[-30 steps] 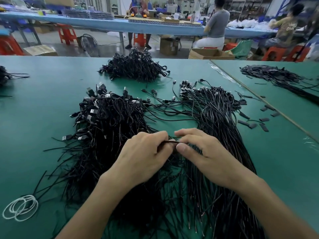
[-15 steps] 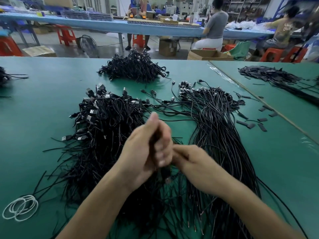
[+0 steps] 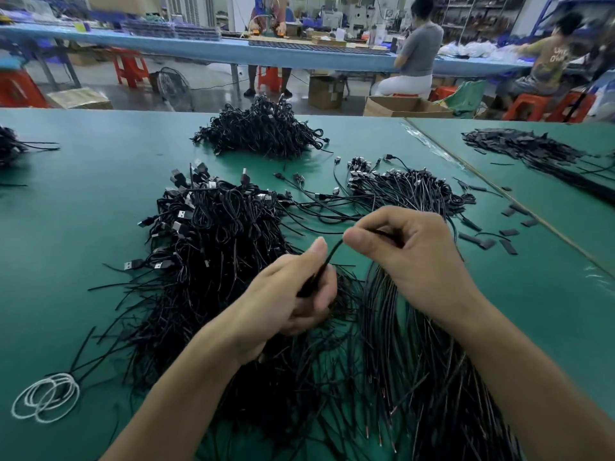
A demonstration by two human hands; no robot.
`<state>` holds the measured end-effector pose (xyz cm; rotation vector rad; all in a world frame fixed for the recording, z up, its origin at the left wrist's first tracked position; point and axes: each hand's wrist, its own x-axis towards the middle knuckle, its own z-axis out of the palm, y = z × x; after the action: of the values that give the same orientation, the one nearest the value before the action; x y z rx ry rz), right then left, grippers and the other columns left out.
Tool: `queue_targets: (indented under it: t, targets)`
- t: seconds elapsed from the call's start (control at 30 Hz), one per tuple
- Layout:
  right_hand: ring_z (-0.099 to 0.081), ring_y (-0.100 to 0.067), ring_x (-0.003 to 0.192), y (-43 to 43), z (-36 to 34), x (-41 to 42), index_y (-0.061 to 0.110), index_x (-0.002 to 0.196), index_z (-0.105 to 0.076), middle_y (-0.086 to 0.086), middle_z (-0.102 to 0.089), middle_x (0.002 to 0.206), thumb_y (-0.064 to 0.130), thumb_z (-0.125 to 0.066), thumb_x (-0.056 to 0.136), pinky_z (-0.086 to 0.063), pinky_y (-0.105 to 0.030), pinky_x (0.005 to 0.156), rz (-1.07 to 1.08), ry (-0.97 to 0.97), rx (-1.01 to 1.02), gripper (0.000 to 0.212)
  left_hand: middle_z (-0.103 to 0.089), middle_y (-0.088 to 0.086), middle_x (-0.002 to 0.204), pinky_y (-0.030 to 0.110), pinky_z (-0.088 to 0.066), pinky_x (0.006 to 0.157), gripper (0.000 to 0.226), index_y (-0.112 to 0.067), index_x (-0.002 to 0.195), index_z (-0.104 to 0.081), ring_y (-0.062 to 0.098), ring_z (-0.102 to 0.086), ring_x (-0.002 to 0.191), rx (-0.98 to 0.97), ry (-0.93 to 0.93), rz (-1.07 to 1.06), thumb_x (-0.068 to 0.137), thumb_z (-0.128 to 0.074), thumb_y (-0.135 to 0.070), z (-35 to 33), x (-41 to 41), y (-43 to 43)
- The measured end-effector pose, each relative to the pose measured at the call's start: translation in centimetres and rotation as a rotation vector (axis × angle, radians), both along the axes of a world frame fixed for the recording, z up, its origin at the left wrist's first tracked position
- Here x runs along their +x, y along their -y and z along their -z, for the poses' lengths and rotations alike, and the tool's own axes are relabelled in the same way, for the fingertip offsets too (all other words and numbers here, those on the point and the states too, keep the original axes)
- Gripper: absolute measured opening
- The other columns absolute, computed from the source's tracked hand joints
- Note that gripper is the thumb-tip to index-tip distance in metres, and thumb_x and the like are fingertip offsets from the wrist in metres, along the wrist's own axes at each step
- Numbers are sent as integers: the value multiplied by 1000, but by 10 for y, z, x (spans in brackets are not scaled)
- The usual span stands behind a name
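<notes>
Above the matte green desk (image 3: 83,261), the left hand (image 3: 293,294) and right hand (image 3: 409,257) each pinch one thin, glossy black cable (image 3: 332,252) stretched taut between them, over tangled heaps of round rubbery cables (image 3: 216,234).

left hand (image 3: 293,296), right hand (image 3: 412,257), pinching black cable (image 3: 332,252)

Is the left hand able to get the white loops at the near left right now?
Probably not yet: the left hand grips a black cable that the right hand pinches too. Only flat cable strands lie before the white loops.
</notes>
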<state>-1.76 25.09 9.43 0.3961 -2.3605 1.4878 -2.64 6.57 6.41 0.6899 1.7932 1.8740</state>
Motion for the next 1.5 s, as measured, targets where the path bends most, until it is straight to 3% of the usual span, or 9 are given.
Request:
queue_targets:
  t: [0.2,0.3,0.4,0.53,0.63,0.77,1.07,1.27,1.5]
  targets:
    - [-41,-22,51,19,29,6,36,87,-67,1,-53,60,33,-51,102,-35,-40,48,-193,256,159,22,-45,-5,54,20,-39,42,50,-16,66,-63,8,-45,44,547,234,-38,101,-39,-42,-12,-2,2]
    - [-40,-8,45,21,35,15,33,91,-67,6,-51,55,39,-46,104,-35,-26,42,-245,353,343,26,-72,5,83,25,-59,73,48,-10,95,-76,18,-71,82,679,161,-295,96,-39,-40,-4,-12,1]
    - [-41,-9,43,13,32,24,26,86,-69,6,-48,51,47,-43,102,-41,-35,46,-226,437,487,37,-75,2,103,29,-56,91,42,-14,114,-68,17,-69,107,362,-225,-554,98,-37,-38,10,-21,4]
    - [-61,-10,62,5,11,21,32,87,-68,11,-68,74,40,-48,99,-52,-30,57,-159,245,401,26,-75,-7,94,33,-59,85,47,-18,109,-73,6,-71,91,-258,-525,-502,98,-36,-44,20,-21,1]
    - [-54,-1,59,-1,-5,9,32,78,-70,17,-60,68,34,-70,90,-40,-11,57,-44,-18,331,12,-71,4,63,31,-56,56,62,-9,85,-76,18,-67,56,-181,-178,-224,97,-33,-52,16,-6,-10]
    - [-38,-3,50,-5,-2,-1,26,75,-72,10,-48,54,47,-71,82,-32,-15,49,16,-25,142,22,-42,-5,38,14,-33,36,68,-15,67,-72,8,-42,30,-22,61,-40,100,-29,-55,3,0,-6]
    - [-47,-16,50,26,32,20,44,73,-56,5,-55,60,36,-48,103,-45,-39,52,-248,292,414,32,-74,6,79,19,-57,61,46,-10,88,-80,17,-74,74,704,259,-262,91,-44,-38,-7,-7,-2]
    - [-57,-3,75,21,12,33,29,84,-59,16,-59,79,38,-47,100,-47,-24,65,-293,150,596,22,-77,8,87,27,-58,74,38,-6,99,-73,21,-74,85,-22,-266,-480,104,-40,-25,11,-11,-6]
    - [-70,-14,76,-3,-5,18,24,83,-65,6,-72,75,22,-77,86,-56,-37,75,-194,52,198,12,-45,-6,40,16,-34,38,67,-20,56,-62,10,-43,33,-129,-5,-38,99,-30,-61,1,6,-7]
